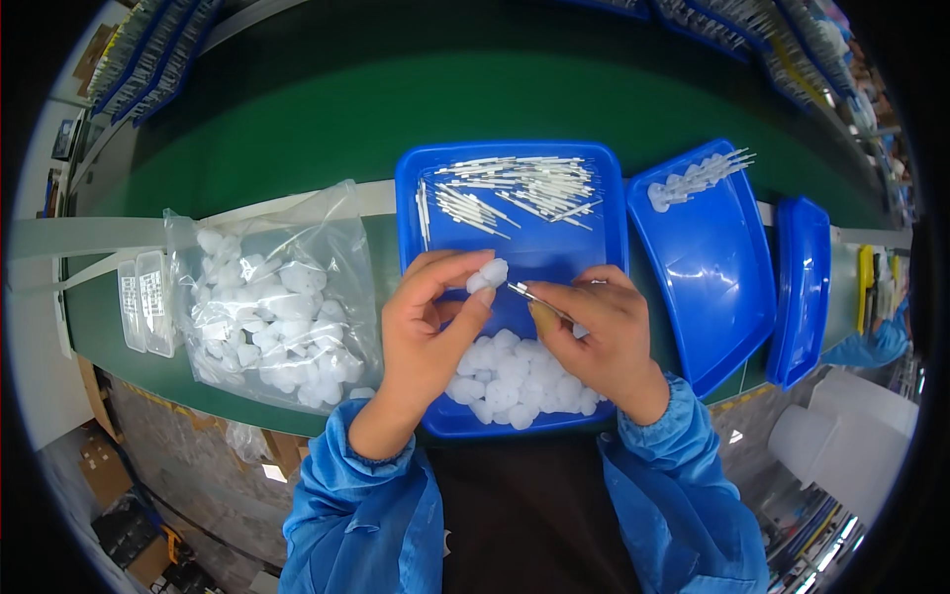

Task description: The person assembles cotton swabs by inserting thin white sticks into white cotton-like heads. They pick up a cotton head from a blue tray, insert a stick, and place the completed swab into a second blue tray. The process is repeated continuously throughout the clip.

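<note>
My left hand [421,322] is closed in a pinch on a rounded, milky white plastic piece [487,275]. Close to its right side, my right hand [609,332] grips a thin rod [522,290] with a shiny end pointing at the piece; I cannot tell whether the two touch. Both hands are above a blue tray [554,244]. Thin white rods [524,183] with metal ends lie in its far part. A heap of similar white plastic pieces [515,381] fills the near part, partly behind my right hand.
Left of the tray lies a clear bag [272,317] of white pieces, beside small clear boxes [148,302]. To the right, a tilted blue tray [698,287] bears a row of white pieces with rods [693,183]; another blue tray [804,287] stands beyond. Racks [158,59] line the green bench's far side.
</note>
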Demonstrator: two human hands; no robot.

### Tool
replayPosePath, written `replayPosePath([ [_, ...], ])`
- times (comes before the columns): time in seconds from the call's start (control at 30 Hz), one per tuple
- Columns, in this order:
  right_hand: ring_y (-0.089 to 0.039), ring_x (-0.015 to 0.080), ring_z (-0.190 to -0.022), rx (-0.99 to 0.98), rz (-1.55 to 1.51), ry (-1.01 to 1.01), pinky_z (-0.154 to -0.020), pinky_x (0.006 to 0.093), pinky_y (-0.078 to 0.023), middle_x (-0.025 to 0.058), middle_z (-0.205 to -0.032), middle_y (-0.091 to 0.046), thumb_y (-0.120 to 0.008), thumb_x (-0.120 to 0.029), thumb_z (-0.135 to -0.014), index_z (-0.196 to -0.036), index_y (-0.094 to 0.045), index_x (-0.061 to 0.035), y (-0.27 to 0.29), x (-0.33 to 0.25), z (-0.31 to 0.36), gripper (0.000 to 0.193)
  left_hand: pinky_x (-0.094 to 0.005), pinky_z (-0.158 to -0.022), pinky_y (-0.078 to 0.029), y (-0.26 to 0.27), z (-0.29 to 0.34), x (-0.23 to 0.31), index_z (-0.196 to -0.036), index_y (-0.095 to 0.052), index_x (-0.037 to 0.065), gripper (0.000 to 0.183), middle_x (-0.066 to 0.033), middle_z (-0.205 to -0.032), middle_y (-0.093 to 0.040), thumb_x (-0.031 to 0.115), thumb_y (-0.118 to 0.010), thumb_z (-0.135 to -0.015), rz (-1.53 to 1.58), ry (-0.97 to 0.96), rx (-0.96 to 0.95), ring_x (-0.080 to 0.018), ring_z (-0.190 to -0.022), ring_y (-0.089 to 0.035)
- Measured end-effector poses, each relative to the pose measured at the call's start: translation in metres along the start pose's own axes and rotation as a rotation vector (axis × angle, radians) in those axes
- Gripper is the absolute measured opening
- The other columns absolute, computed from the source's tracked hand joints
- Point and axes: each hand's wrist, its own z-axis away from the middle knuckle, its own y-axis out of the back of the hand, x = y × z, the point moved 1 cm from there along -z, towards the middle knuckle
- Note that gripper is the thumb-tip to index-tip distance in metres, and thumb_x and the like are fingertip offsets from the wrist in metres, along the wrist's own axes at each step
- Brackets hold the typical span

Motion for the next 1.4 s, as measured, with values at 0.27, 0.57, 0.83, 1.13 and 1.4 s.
replayPosePath([
  [0.27, -0.073, 0.0206, -0.063, -0.068, -0.074, -0.098, -0.075, 0.034, -0.057, 0.0054, -0.076, -0.079, -0.089, -0.012, -0.089, -0.102, -0.083, -0.0083, -0.002, -0.003, -0.003, 0.015, -0.0255, -0.088, -0.062, 0.001, 0.004, -0.003, -0.133, -0.077, 0.0, 0.035, -0.0151, -0.136, -0.074, -0.01, -0.073, -0.099, -0.239, -0.123, -0.034, -0.0175, -0.115, -0.073],
  [0.57, -0.071, 0.021, -0.062, -0.092, -0.266, -0.336, -0.061, 0.0347, -0.052, 0.0053, -0.076, -0.078, -0.088, -0.015, -0.092, -0.099, -0.081, -0.0062, -0.013, 0.0, 0.0, 0.013, -0.032, -0.074, -0.061, 0.0, 0.004, 0.002, -0.128, -0.083, 0.005, 0.042, -0.0133, -0.101, -0.083, -0.008, -0.082, -0.088, -0.513, -0.271, -0.003, -0.0219, -0.081, -0.077],
  [0.83, -0.068, 0.0173, -0.062, 0.053, 0.297, 0.116, -0.073, 0.036, -0.046, 0.0008, -0.076, -0.075, -0.09, -0.015, -0.086, -0.096, -0.079, -0.01, -0.017, -0.008, 0.002, 0.016, -0.033, -0.07, -0.061, -0.001, 0.008, 0.007, -0.125, -0.084, 0.004, 0.041, -0.0136, -0.095, -0.083, -0.007, -0.084, -0.085, -0.683, -0.329, 0.004, -0.0239, -0.076, -0.077],
  [1.13, -0.067, 0.0181, -0.062, 0.039, 0.202, 0.19, -0.072, 0.036, -0.046, 0.0022, -0.076, -0.075, -0.09, -0.014, -0.085, -0.1, -0.079, -0.0061, -0.015, -0.002, 0.003, 0.02, -0.0313, -0.065, -0.059, -0.001, 0.016, 0.011, -0.127, -0.084, 0.008, 0.042, -0.0125, -0.086, -0.079, -0.003, -0.087, -0.087, -0.578, -0.175, -0.001, -0.0206, -0.07, -0.076],
  [1.4, -0.074, 0.0189, -0.073, 0.009, 0.067, 0.051, -0.076, 0.0351, -0.049, 0.002, -0.086, -0.079, -0.091, -0.013, -0.084, -0.106, -0.081, -0.01, -0.004, 0.0, 0.011, 0.024, -0.0305, -0.071, -0.062, 0.003, 0.012, 0.008, -0.133, -0.078, 0.004, 0.046, -0.0113, -0.104, -0.08, 0.001, -0.089, -0.089, -0.29, -0.052, -0.069, -0.019, -0.091, -0.077],
])
